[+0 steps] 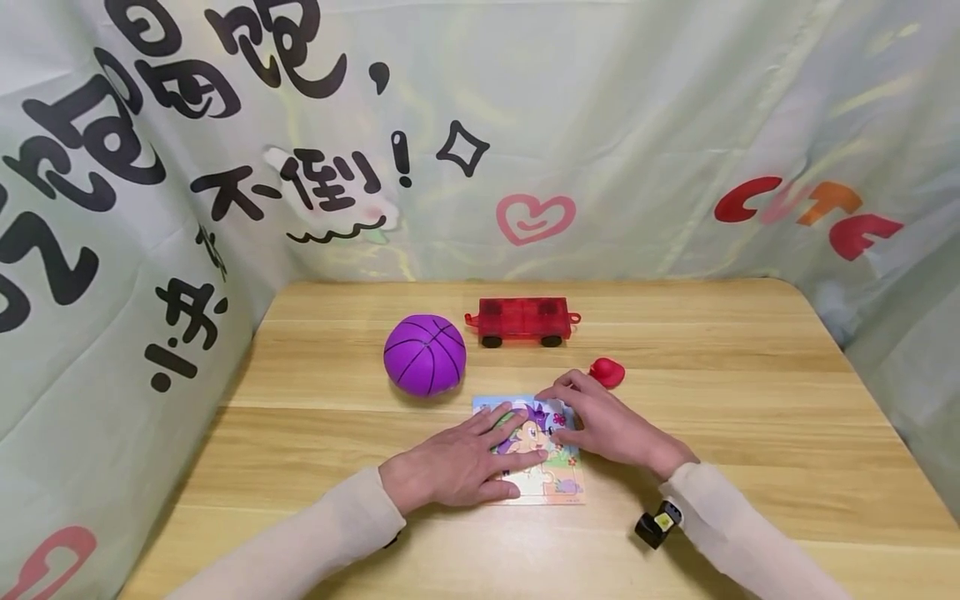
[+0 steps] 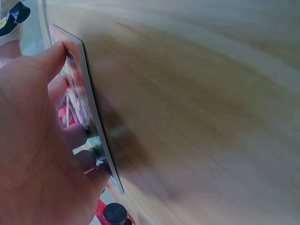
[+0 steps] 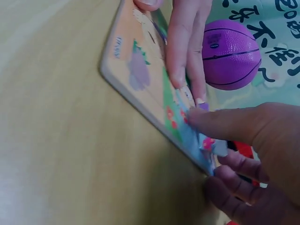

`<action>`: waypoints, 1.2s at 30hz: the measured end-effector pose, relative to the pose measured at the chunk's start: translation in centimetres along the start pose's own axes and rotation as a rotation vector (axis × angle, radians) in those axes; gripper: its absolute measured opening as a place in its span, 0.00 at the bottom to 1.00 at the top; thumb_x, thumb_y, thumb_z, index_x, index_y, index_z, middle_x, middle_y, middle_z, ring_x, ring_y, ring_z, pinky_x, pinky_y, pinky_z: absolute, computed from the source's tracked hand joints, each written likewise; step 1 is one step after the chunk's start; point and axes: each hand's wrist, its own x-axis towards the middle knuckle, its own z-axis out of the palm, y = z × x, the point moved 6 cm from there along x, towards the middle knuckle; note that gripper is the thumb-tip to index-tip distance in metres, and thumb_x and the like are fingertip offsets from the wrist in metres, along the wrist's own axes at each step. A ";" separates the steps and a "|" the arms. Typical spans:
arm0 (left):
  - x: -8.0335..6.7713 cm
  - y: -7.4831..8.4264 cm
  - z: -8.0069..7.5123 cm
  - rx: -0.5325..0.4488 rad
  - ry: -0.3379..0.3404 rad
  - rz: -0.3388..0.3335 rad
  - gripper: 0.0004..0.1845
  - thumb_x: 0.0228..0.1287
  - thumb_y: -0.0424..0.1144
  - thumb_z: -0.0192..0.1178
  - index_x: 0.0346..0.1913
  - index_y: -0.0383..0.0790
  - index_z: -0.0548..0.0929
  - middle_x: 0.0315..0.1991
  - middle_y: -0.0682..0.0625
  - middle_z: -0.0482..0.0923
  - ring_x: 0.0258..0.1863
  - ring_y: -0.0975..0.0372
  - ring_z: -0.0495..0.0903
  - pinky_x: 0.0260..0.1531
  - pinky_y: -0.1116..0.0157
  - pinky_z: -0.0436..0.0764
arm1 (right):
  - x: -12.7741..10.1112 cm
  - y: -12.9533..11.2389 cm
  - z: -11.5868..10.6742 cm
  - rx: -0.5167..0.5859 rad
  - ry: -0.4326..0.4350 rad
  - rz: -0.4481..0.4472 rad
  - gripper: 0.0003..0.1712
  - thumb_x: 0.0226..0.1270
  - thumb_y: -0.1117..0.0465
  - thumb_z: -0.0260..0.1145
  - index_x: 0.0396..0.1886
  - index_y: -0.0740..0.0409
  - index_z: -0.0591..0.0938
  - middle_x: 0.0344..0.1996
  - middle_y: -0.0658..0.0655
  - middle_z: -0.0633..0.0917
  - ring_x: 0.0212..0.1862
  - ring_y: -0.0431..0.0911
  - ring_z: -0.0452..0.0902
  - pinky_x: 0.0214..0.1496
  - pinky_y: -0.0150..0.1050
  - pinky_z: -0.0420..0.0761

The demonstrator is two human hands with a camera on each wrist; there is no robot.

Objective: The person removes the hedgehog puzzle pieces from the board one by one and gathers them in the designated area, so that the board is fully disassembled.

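Head view: flat colourful cartoon puzzle (image 1: 558, 475)

table (image 1: 750, 400): matt wood grain | ball (image 1: 424, 354): rubbery | wagon (image 1: 522, 320): glossy translucent plastic | puzzle (image 1: 558, 483): printed card

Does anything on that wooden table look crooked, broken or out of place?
Nothing stands out. The cartoon picture puzzle board lies flat under both hands, and the purple toy basketball, red translucent toy wagon and small red duck-shaped toy sit tidily behind it.
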 end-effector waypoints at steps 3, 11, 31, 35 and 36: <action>0.0 0.0 0.0 -0.006 -0.002 -0.003 0.32 0.87 0.65 0.42 0.87 0.76 0.51 0.92 0.48 0.41 0.91 0.48 0.39 0.89 0.53 0.53 | -0.3 0.3 0.0 0.053 0.021 -0.019 0.23 0.76 0.60 0.75 0.68 0.49 0.85 0.54 0.51 0.82 0.51 0.43 0.77 0.54 0.40 0.83; -0.1 -0.1 -0.1 -0.029 -0.010 -0.010 0.32 0.87 0.65 0.42 0.87 0.76 0.52 0.92 0.48 0.38 0.91 0.48 0.39 0.89 0.52 0.53 | -0.1 1.2 0.1 0.281 0.052 -0.018 0.14 0.80 0.64 0.69 0.60 0.52 0.83 0.46 0.48 0.87 0.46 0.40 0.81 0.53 0.35 0.83; 0.0 0.0 0.1 -0.038 -0.005 -0.007 0.32 0.87 0.65 0.42 0.87 0.75 0.52 0.92 0.49 0.38 0.91 0.49 0.38 0.89 0.52 0.52 | -5.7 4.6 -5.1 0.392 0.170 0.093 0.11 0.81 0.63 0.68 0.58 0.51 0.85 0.42 0.53 0.87 0.39 0.42 0.80 0.38 0.34 0.82; 0.0 0.1 0.0 -0.037 -0.002 -0.005 0.32 0.87 0.65 0.43 0.87 0.75 0.52 0.92 0.49 0.39 0.91 0.49 0.39 0.89 0.52 0.52 | -7.6 6.0 -5.9 0.424 0.184 0.116 0.11 0.82 0.64 0.67 0.58 0.55 0.85 0.42 0.54 0.87 0.38 0.42 0.80 0.36 0.35 0.81; 0.0 0.0 0.0 -0.037 -0.003 -0.006 0.32 0.87 0.65 0.43 0.87 0.75 0.53 0.92 0.49 0.39 0.91 0.49 0.39 0.89 0.52 0.52 | -8.0 6.4 -6.1 0.430 0.184 0.116 0.11 0.82 0.65 0.67 0.59 0.56 0.84 0.43 0.54 0.87 0.39 0.42 0.80 0.36 0.36 0.81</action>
